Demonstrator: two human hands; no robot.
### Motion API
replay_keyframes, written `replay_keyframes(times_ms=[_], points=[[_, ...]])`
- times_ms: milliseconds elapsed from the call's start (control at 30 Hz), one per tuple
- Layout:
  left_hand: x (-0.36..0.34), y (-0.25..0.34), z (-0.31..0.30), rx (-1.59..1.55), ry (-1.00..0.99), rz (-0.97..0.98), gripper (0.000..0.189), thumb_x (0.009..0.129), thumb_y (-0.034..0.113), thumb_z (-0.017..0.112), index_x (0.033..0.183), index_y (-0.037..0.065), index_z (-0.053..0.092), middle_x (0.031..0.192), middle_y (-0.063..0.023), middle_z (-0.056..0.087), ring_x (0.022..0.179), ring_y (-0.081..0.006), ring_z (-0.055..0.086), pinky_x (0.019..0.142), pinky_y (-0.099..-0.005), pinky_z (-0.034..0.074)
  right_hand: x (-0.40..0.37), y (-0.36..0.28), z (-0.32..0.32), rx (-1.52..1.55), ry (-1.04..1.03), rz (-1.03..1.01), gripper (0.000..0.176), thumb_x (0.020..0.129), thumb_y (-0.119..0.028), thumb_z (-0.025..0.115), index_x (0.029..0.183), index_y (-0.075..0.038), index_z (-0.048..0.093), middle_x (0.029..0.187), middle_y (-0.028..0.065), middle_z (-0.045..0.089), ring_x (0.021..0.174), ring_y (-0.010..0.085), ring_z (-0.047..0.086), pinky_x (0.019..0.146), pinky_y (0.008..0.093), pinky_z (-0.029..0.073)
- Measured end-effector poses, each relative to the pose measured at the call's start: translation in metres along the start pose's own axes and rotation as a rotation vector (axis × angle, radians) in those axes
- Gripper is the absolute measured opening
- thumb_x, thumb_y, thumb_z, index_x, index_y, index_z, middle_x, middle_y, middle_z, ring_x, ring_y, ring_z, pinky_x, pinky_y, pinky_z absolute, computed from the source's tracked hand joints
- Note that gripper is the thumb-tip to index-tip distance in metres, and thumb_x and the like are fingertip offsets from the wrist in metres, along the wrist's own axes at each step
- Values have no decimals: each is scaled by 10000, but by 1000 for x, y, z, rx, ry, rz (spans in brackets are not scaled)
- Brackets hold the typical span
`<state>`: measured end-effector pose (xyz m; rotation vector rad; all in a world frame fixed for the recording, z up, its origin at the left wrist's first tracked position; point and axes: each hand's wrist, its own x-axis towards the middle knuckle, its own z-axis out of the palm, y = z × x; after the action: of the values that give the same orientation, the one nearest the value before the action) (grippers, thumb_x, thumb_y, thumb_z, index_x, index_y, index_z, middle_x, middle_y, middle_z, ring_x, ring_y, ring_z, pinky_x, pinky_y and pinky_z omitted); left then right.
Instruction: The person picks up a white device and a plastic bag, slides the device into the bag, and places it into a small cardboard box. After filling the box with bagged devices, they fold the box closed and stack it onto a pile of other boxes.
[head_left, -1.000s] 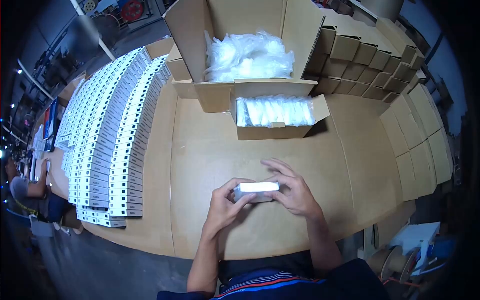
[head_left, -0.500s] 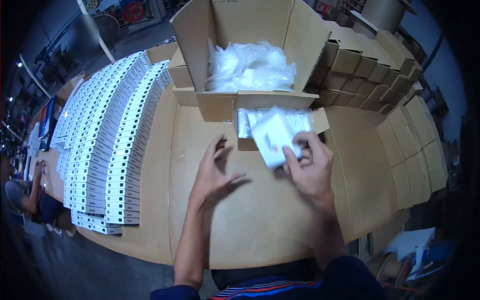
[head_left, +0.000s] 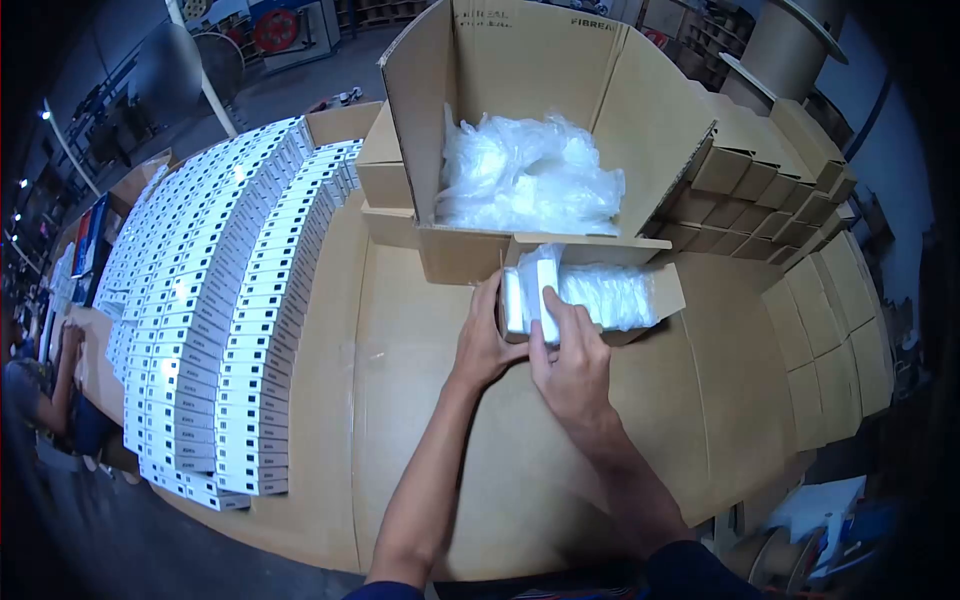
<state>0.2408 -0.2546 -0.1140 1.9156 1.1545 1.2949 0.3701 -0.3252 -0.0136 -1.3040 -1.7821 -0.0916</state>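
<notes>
A flat white box in a clear plastic sleeve (head_left: 547,290) stands on edge at the left part of a small open cardboard carton (head_left: 668,285). My right hand (head_left: 575,365) pinches that white box between thumb and fingers, over the carton's front edge. My left hand (head_left: 482,335) grips the carton's left front corner, fingers along its side and thumb across the front. Another white box (head_left: 514,300) stands at the carton's left end. Several plastic-wrapped packs (head_left: 610,297) fill the right part of the carton.
A large open cardboard box (head_left: 540,60) holding clear plastic bags (head_left: 530,175) stands behind the carton. Rows of stacked white boxes (head_left: 210,310) line the left of the table. Brown cartons (head_left: 765,190) are piled at right. A person (head_left: 60,390) is at far left.
My right hand has moved the white box left and turned it on edge at the carton. My left hand, open before, has moved up and right to the carton's corner.
</notes>
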Motion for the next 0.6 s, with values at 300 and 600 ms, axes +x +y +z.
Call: replay_keyframes(times_ms=[300,600], points=[[5,-3,0,-61,-4,-38,979,727,204,891,1535,17,371,1452,-236,496,1332,-420,513,1102,-451,450,17,-5,16,-389,-522,215,591,944,-337,688,1406,2,543,1288,167,600,1245,348,574,990,526,431],[2,-7,0,-49,-21,-24,1056,688,278,925,1540,-3,368,1435,-228,500,1341,-412,506,1119,-455,435,-3,12,13,-252,-538,50,815,957,-538,630,1510,31,444,1616,207,358,1556,395,197,1198,715,86]])
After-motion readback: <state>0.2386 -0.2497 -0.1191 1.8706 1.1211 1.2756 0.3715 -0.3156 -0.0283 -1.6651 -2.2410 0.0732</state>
